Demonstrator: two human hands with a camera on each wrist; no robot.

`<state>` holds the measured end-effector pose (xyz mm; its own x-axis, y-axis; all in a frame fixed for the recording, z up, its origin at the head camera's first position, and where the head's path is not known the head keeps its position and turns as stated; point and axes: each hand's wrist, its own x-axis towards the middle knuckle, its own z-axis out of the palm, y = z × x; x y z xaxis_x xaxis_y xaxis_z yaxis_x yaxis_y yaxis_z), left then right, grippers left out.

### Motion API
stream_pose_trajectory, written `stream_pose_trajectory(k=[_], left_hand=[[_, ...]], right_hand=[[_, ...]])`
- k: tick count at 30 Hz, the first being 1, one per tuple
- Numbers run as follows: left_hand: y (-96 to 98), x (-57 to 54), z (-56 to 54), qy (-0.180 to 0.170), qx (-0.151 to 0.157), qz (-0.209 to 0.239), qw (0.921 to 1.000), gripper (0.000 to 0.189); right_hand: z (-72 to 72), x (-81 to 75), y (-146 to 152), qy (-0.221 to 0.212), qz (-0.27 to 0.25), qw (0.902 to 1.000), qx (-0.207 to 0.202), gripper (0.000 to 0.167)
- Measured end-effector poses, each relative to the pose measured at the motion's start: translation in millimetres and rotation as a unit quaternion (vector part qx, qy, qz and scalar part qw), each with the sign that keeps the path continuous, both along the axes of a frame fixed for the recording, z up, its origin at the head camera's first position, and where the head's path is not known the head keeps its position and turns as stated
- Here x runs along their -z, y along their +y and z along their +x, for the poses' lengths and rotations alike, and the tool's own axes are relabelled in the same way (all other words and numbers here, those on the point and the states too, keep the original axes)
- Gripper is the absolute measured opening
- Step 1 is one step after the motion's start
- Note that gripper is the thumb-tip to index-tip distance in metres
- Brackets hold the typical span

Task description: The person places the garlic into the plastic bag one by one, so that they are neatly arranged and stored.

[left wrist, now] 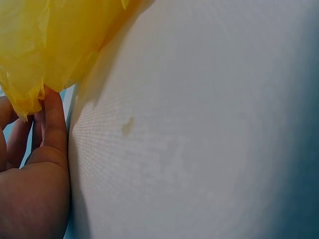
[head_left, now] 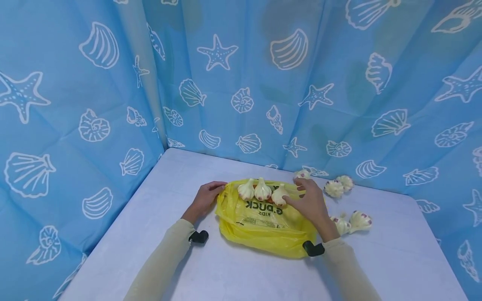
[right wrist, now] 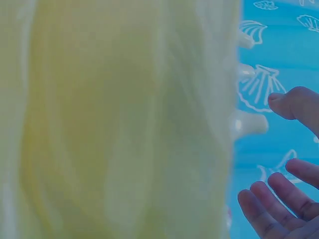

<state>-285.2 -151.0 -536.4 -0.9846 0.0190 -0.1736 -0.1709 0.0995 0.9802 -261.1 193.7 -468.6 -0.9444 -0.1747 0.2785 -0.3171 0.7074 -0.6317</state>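
A yellow plastic bag (head_left: 260,240) with dark printing lies across the white table. Three garlic bulbs (head_left: 262,191) sit in a row on its far part, stems up. My left hand (head_left: 204,200) pinches the bag's left edge; in the left wrist view the crumpled yellow plastic (left wrist: 30,94) runs between thumb and fingers. Over the bag's right end is my right hand (head_left: 311,205), its thumb close to the rightmost bulb (head_left: 279,195). In the right wrist view its fingers (right wrist: 284,191) are spread, and pale garlic stems (right wrist: 251,123) poke out past the yellow plastic.
To the right of the bag lie more garlic bulbs: a pair (head_left: 334,189) near the back edge and another pair (head_left: 360,220) closer in. One bulb (head_left: 302,174) is behind the right hand. A blue curtain (head_left: 241,125) with shell prints hangs behind and beside the table (head_left: 211,276).
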Motion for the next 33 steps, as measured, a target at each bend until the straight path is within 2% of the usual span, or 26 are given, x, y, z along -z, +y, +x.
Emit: stream_pose_trajectory(k=[5, 9, 13, 19, 23, 27, 33], left_hand=[[0.4, 1.0, 0.6, 0.001, 0.005, -0.001, 1.0, 0.023], [-0.2, 2.8, -1.4, 0.0, 0.003, -0.005, 1.0, 0.022], [-1.3, 3.6, -2.5, -0.001, 0.001, -0.004, 1.0, 0.021], [-1.5, 4.9, -2.9, 0.003, 0.003, -0.003, 1.0, 0.022], [-1.8, 7.1, -3.6, 0.005, 0.004, -0.004, 1.0, 0.022], [-2.0, 8.3, -4.4, 0.007, 0.007, -0.006, 0.9999, 0.022], [-1.4, 5.7, -4.1, 0.007, 0.006, -0.01, 0.9999, 0.022]], right_hand=[[4.9, -11.8, 13, 0.014, 0.015, 0.9998, 0.001, 0.064], [4.5, -18.8, 26, 0.01, 0.053, 0.9985, 0.014, 0.066], [-0.1, -23.0, 41, 0.01, 0.088, 0.9957, 0.026, 0.065], [-10.1, -30.4, 66, 0.023, 0.114, 0.9924, 0.041, 0.061], [-16.6, -36.9, 82, 0.012, 0.13, 0.9901, 0.052, 0.056], [-23.7, -42.4, 97, 0.0, 0.149, 0.9878, 0.046, 0.051], [-35.6, -40.3, 114, -0.044, 0.146, 0.9857, 0.07, 0.049]])
